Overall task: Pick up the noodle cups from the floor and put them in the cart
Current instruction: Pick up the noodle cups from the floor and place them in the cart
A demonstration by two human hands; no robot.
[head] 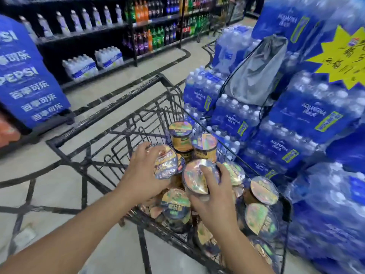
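Both hands reach into the black wire cart [110, 133]. The left hand [145, 171] grips 1 noodle cup [166, 165] by its side, and the right hand [212, 196] curls around another cup [194, 179]. More cups [181, 135] crowd the basket beneath and beyond them. Bottled water packs [308, 119] stand just right of the cart.

I see a black wire cart [110, 133] standing on the tiled floor [49, 180]. Noodle cups [260, 218] fill its basket.

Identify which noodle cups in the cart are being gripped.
Two: the left hand holds one cup; the right hand holds another. The rest lie untouched.
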